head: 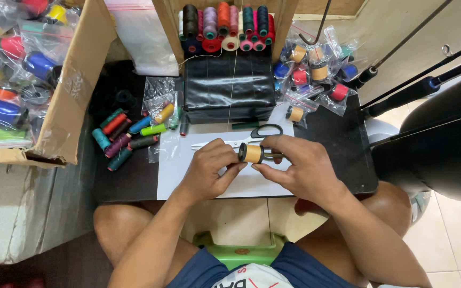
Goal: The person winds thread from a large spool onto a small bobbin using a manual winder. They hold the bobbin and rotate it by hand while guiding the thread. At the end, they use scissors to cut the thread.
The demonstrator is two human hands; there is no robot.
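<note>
Landmark: white sheet [188, 178] on dark table [342, 154]. Green stool [238, 253] nearest, between knees. Above sheet's middle, tan thread spool [252, 153] pinched at both ends: left hand [209, 168] grip clenched on spool's left rim, right hand [297, 165] grip grasping spool's right end. Scissors [252, 134] on sheet's far edge. Loose coloured spools [126, 136] left of sheet. Black box [229, 85] beyond sheet. Cardboard box [76, 90] far left.

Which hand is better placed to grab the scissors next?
Right, probably. The right hand lies just below the scissors' black handles, gripping the tan spool loosely; the left hand also holds the spool, nearer the blades.
</note>
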